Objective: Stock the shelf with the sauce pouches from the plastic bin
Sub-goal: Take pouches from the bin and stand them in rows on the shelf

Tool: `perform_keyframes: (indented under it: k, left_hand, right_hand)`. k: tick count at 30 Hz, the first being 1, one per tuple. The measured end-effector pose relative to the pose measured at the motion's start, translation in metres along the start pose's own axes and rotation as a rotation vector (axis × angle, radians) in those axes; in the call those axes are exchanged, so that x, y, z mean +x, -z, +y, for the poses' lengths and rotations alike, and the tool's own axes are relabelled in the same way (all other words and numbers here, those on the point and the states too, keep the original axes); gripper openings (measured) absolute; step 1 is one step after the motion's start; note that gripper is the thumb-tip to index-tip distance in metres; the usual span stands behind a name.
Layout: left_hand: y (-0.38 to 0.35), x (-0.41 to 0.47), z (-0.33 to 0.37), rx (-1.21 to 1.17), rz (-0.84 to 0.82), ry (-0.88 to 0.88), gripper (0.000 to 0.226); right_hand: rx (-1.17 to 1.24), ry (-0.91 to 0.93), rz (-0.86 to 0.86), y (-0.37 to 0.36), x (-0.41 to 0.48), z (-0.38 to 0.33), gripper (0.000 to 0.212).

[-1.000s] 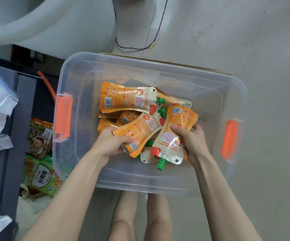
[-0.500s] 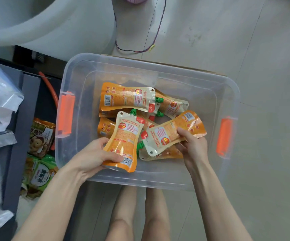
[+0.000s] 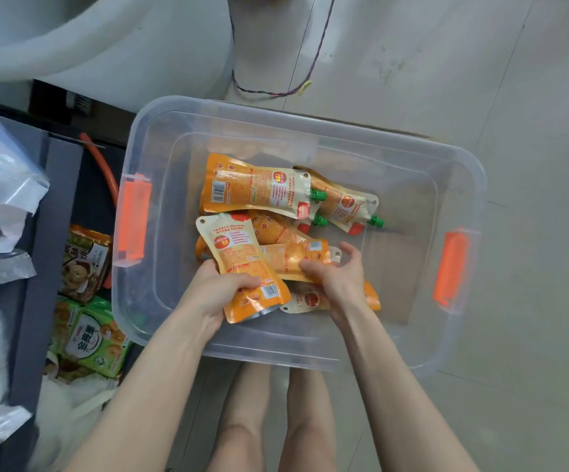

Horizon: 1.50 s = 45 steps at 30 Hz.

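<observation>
A clear plastic bin [image 3: 395, 356] with orange latches stands on the floor and holds several orange sauce pouches with green caps [image 3: 259, 190]. My left hand [image 3: 218, 294] grips one pouch [image 3: 239, 257] by its lower end, just above the pile. My right hand [image 3: 337, 277] is closed on a second pouch [image 3: 293, 258] that lies sideways, tucked behind the first one. More pouches lie under both hands. The dark shelf [image 3: 48, 233] stands at the left of the bin.
Snack packets [image 3: 89, 264] and green packets [image 3: 92, 338] lie on the shelf's lower level. Clear plastic bags [image 3: 0, 199] sit on the shelf at the far left. A white rounded object [image 3: 106, 49] and a thin cord [image 3: 276, 90] lie beyond the bin. My bare legs [image 3: 276, 420] are below it.
My right hand has brought its pouch leftward, against and behind the one in my left hand. My left hand has stayed about where it was, holding its pouch.
</observation>
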<state>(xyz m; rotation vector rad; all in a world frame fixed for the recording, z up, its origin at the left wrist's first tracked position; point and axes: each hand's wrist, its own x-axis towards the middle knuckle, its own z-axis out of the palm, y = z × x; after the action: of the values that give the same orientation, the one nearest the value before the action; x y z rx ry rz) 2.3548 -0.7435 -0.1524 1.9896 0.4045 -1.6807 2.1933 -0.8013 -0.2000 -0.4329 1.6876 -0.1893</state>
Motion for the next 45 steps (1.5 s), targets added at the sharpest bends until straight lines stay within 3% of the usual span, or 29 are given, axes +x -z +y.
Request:
perform_keyframes:
  k: [2, 6, 8, 11, 15, 20, 24, 29, 33, 40, 45]
  left_hand:
    - [-0.001, 0.005, -0.003, 0.01, 0.016, 0.023, 0.047]
    - [0.001, 0.014, -0.003, 0.078, 0.028, -0.004, 0.048]
    - [0.002, 0.014, -0.002, 0.089, 0.026, -0.033, 0.042]
    - [0.005, 0.005, 0.0, 0.071, 0.04, -0.072, 0.039]
    - [0.013, -0.029, 0.003, -0.073, -0.105, -0.101, 0.025]
    - [0.02, -0.088, 0.002, -0.266, -0.266, -0.192, 0.053]
    - [0.028, -0.141, -0.001, -0.383, -0.313, -0.286, 0.059]
    - [0.049, -0.214, -0.007, -0.501, -0.407, -0.379, 0.043]
    - [0.069, -0.265, -0.021, -0.499, -0.42, -0.463, 0.05]
    - [0.065, -0.338, -0.085, -0.642, -0.358, -0.667, 0.056]
    - [0.044, -0.392, -0.143, -0.822, -0.283, -0.756, 0.046]
  right_hand:
    - [-0.263, 0.057, -0.075, 0.003, 0.004, 0.002, 0.072]
    - [-0.36, -0.043, -0.247, 0.003, 0.008, -0.004, 0.034]
    - [-0.358, -0.047, -0.261, 0.003, 0.009, -0.006, 0.027]
    - [-0.24, -0.024, -0.222, 0.015, -0.001, -0.016, 0.036]
    - [-0.121, -0.004, -0.255, 0.038, -0.035, -0.031, 0.035]
    - [0.032, 0.026, -0.272, 0.055, -0.096, -0.041, 0.047]
    - [0.111, 0.102, -0.332, 0.062, -0.149, -0.049, 0.054]
    - [0.01, 0.136, -0.515, 0.056, -0.213, -0.067, 0.058]
    - [-0.148, 0.132, -0.684, 0.057, -0.256, -0.088, 0.068]
    - [-0.34, 0.253, -0.926, 0.079, -0.321, -0.098, 0.061]
    - [-0.399, 0.22, -0.976, 0.095, -0.37, -0.083, 0.042]
